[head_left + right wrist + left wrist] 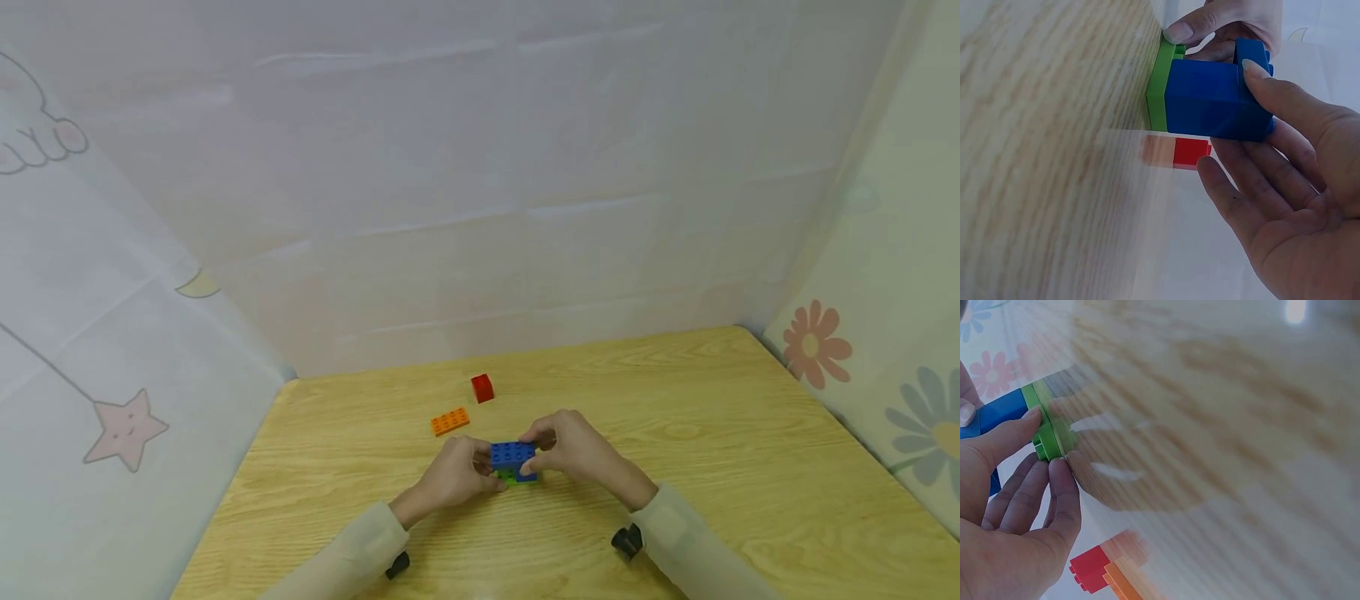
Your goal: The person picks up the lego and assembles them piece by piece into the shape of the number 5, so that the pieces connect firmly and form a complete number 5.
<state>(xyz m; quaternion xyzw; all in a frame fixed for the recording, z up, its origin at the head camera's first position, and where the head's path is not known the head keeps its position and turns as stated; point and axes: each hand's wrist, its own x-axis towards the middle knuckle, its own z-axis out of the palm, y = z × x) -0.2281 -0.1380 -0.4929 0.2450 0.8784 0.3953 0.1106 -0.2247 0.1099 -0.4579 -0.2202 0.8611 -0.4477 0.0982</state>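
A small stack of toy building blocks stands at the middle of the table, between the two hands. At its bottom is a thin green brick (1159, 90); a taller blue brick (1202, 94) sits on one end of it. Across the top lies a flat blue studded brick (512, 452), overhanging the green one's bare studs. My left hand (453, 473) pinches the green brick at its left end, thumb on one side, fingertips at the other. My right hand (573, 450) grips the flat blue brick's right end, thumb at its near side.
Beyond the stack, to the left, a flat orange brick (450, 422) lies studs up on the wooden table (675, 417). A red brick (482, 387) sits farther back, near the rear edge. Patterned cloth walls (480, 208) enclose the table's back and sides.
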